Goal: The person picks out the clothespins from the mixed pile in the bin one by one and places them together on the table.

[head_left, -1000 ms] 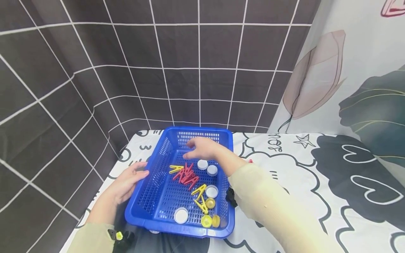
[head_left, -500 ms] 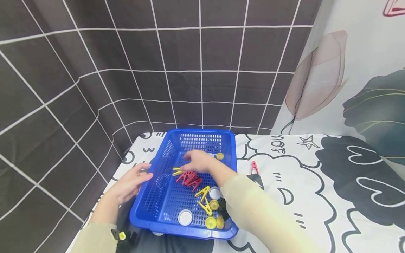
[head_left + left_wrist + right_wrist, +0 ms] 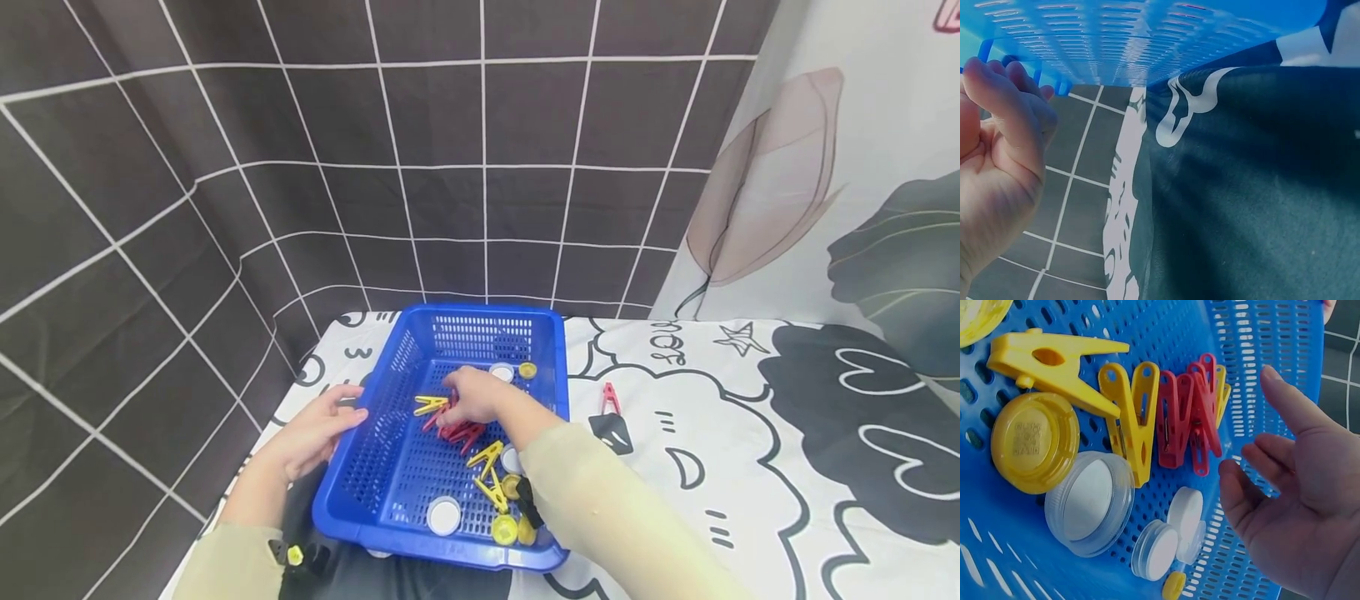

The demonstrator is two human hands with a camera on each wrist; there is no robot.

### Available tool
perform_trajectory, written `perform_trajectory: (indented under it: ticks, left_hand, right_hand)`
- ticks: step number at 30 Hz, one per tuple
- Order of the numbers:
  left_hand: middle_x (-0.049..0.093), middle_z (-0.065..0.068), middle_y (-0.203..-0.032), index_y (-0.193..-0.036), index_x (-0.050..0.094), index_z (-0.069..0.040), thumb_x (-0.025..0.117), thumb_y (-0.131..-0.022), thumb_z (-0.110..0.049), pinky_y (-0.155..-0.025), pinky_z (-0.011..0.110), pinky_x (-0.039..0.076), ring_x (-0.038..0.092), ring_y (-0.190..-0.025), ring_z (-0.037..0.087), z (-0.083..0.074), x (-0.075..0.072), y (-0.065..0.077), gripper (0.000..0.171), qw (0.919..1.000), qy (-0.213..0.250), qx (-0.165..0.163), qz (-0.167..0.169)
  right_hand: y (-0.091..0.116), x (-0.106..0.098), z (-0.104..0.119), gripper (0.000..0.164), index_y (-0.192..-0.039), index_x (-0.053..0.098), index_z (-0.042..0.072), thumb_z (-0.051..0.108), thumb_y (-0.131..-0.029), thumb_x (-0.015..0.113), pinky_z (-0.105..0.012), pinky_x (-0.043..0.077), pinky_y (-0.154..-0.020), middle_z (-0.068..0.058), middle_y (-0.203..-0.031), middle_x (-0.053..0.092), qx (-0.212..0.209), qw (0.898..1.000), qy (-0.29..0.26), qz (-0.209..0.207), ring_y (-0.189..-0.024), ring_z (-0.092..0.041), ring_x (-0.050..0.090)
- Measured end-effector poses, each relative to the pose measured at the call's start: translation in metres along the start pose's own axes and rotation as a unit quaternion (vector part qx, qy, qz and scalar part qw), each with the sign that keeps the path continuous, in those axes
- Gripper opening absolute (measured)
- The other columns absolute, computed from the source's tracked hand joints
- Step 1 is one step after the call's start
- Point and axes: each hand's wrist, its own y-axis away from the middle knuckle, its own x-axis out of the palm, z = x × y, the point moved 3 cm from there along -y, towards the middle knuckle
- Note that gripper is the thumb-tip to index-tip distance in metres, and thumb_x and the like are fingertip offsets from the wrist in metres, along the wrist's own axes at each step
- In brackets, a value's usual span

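A blue plastic basket (image 3: 420, 550) holds clothespins and caps. My right hand (image 3: 480, 396) reaches into it, low over a pile of red clothespins (image 3: 467, 435); in the right wrist view its thumb and fingers are spread apart with nothing between them, near the red clothespins (image 3: 1174, 422). A yellow clothespin (image 3: 429, 405) lies just left of the pile. Two more yellow clothespins (image 3: 487, 456) lie nearer the front. My left hand (image 3: 311, 433) is at the basket's left rim, its thumb and fingertips right at the edge, fingers loosely bent in the left wrist view.
Inside the basket lie white caps (image 3: 444, 516) and yellow caps (image 3: 504, 529). Outside, right of the basket, a red clothespin (image 3: 610, 398) lies by a small black piece (image 3: 611, 433) on the patterned cloth (image 3: 697, 417). A dark gridded curtain (image 3: 435, 200) hangs behind.
My right hand has come down and nearer, from above the basket's far part onto the red clothespin pile. The left hand stays at the rim. The view has shifted slightly.
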Motion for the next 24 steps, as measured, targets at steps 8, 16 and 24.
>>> perform_trajectory:
  ticks: [8, 16, 24]
  left_hand:
    - [0.063, 0.013, -0.1, -0.136, 0.02, 0.002, 0.054, -0.094, -0.013, -0.068, 0.043, 0.058, 0.067, -0.078, 0.023, -0.002, 0.002, 0.001, 0.056, 0.9999, 0.015, 0.007, 0.004]
    - [0.062, 0.013, -0.101, -0.134, 0.023, 0.003, 0.055, -0.094, -0.013, -0.071, 0.044, 0.058, 0.067, -0.082, 0.024, -0.005, 0.004, 0.002, 0.054, 0.9998, 0.014, 0.014, -0.001]
    - [0.061, 0.015, -0.102, -0.132, 0.025, 0.003, 0.055, -0.093, -0.013, -0.071, 0.043, 0.058, 0.067, -0.083, 0.025, -0.004, 0.002, 0.001, 0.052, 0.9998, 0.009, 0.016, -0.003]
  right_hand:
    - [0.002, 0.008, 0.001, 0.073, -0.135, 0.047, 0.007, 0.038, -0.077, 0.076, -0.04, 0.038, -0.105, -0.01, -0.136, 0.045, 0.039, 0.996, 0.073, 0.029, -0.124, -0.026, 0.045]
    - [-0.002, 0.019, 0.009, 0.066, -0.131, 0.052, 0.008, 0.038, -0.077, 0.076, -0.041, 0.04, -0.103, -0.009, -0.131, 0.049, 0.037, 0.986, 0.158, 0.047, -0.121, -0.031, 0.047]
    - [-0.003, 0.021, 0.011, 0.064, -0.131, 0.05, 0.009, 0.029, -0.077, 0.077, -0.041, 0.039, -0.104, -0.008, -0.133, 0.049, 0.031, 0.985, 0.164, 0.037, -0.123, -0.032, 0.045]
